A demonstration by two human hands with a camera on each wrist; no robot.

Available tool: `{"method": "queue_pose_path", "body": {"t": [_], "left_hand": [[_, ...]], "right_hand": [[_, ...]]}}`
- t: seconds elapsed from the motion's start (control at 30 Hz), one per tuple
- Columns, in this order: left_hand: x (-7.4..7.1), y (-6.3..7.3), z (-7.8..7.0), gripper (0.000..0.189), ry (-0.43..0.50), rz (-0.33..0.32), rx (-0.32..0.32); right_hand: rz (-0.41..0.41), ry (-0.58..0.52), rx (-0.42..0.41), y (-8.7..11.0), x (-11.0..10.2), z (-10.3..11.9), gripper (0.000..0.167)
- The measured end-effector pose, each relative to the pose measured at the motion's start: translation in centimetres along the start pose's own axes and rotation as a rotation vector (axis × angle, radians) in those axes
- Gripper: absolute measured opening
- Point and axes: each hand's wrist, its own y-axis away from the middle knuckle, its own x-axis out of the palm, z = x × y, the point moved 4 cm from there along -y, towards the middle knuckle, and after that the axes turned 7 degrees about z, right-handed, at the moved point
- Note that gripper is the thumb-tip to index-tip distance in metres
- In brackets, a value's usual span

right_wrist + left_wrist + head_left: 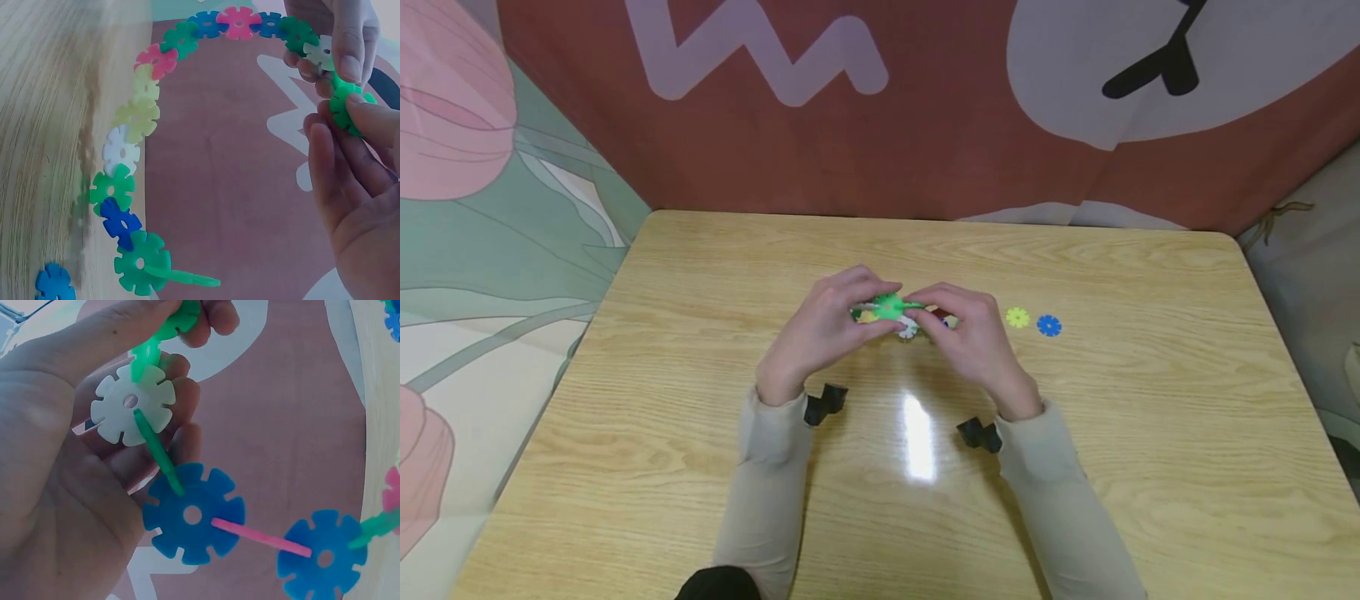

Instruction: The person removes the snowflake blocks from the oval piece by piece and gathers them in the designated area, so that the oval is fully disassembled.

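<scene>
Over the table, my left hand [831, 321] and right hand [966, 333] come together at a bright green slotted plastic disc [345, 111]. My right thumb and fingers pinch this disc. The left thumb and fingers pinch the green pieces beside it, where a white slotted disc [122, 403] joins on against the left fingers. From there a chain of interlocked flower-shaped discs [239, 24] in blue, pink, green, yellow and white curves away. Its other end is a green disc [139, 262] with a light green disc [190, 279] seen edge-on. In the head view the hands hide most of the chain.
A loose yellow disc [1017, 317] and a loose blue disc [1049, 326] lie on the wooden table [700, 500] to the right of my right hand. Behind the table's far edge hangs a red-brown patterned cloth [925, 158].
</scene>
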Motion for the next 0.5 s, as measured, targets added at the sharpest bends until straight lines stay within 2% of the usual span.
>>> {"method": "queue_pose_path", "body": {"t": [0.27,0.5], "left_hand": [[-0.15,0.09,-0.01,0.035,-0.011,-0.004,0.026],[-0.34,0.15,-0.06,0.034,0.0,-0.022,0.042]], "right_hand": [[-0.019,0.089,-0.074,0.04,0.09,0.47,0.006],[-0.068,0.152,-0.152,0.13,0.34,0.8,0.007]]}}
